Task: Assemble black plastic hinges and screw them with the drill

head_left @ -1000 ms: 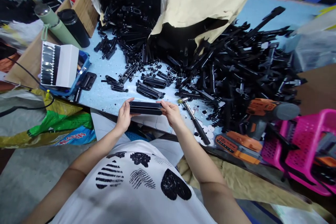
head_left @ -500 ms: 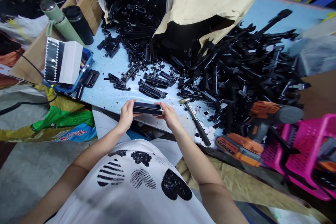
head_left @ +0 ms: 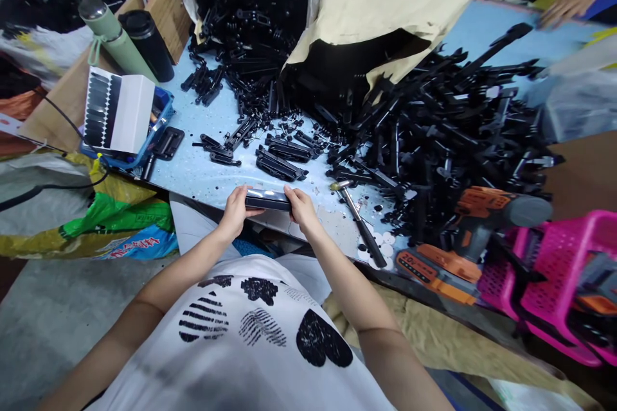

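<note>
Both hands grip one long, flat black plastic bar at the near edge of the pale blue counter. The left hand has its fingers curled shut around the bar's left end; the right hand pinches the right end the same way. Just right of it lies a small metal-headed hammer with a black handle. Behind it rests a heap of black plastic parts, with an orange cordless drill beside that.
</note>
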